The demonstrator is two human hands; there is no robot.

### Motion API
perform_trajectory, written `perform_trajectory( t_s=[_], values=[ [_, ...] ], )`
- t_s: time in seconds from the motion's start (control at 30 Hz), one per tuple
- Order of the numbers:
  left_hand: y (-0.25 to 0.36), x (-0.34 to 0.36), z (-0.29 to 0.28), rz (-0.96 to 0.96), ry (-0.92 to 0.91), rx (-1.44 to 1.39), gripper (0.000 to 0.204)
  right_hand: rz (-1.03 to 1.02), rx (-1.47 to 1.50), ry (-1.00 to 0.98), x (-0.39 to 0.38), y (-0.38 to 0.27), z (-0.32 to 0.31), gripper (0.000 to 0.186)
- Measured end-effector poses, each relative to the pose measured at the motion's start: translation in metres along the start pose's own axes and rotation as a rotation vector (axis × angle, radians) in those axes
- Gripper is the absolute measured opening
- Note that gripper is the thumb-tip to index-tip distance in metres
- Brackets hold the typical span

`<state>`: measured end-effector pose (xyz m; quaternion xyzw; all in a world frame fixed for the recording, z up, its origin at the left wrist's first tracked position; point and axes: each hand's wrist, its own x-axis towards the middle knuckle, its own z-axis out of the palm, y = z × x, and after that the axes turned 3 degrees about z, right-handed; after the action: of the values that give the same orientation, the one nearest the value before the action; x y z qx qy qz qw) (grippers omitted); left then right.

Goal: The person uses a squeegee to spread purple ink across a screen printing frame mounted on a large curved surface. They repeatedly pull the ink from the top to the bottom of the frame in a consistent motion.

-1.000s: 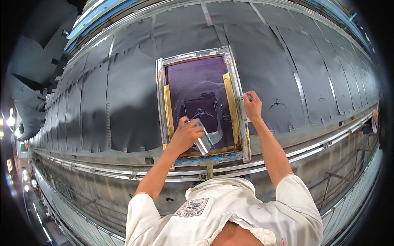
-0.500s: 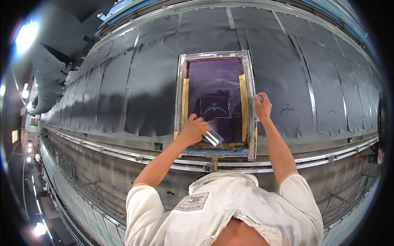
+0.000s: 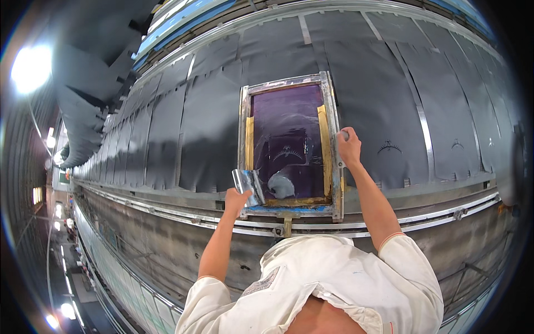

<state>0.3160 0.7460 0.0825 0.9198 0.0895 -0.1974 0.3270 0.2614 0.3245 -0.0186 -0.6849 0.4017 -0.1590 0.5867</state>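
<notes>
My left hand (image 3: 237, 197) is closed on a shiny metal cylinder (image 3: 243, 183), tilted over the lower left corner of a screen frame (image 3: 245, 99). The frame holds a purple screen (image 3: 283, 106) with yellowish tape (image 3: 322, 136) along its sides and a pale arched pattern (image 3: 287, 153). A grey pool of paste (image 3: 282, 186) lies low on the screen. My right hand (image 3: 349, 146) is curled beside the frame's right bar, around a small grey part that I cannot make out clearly.
Black sheets (image 3: 206, 128) line the long bench, some right-hand ones bearing printed arches (image 3: 389, 146). A metal rail (image 3: 423, 217) runs along its near edge. Dark sheets hang (image 3: 94, 89) at upper left beside bright lamps.
My left hand has moved left with the metal cylinder, from over the screen to its lower left corner. A pool of grey paste now shows there. My right hand stays by the frame.
</notes>
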Motion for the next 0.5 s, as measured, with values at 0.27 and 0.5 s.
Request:
perform_trajectory(
  t_s=[0.27,0.5],
  values=[
    [0.015,-0.018,0.029,-0.057,0.044,-0.046,0.026,-0.024,-0.015,0.081,0.001,0.008,0.005,0.029],
    [0.095,0.026,0.077,0.292,-0.05,0.29,0.036,-0.051,-0.112,0.112,0.005,0.007,0.003,0.028]
  ],
)
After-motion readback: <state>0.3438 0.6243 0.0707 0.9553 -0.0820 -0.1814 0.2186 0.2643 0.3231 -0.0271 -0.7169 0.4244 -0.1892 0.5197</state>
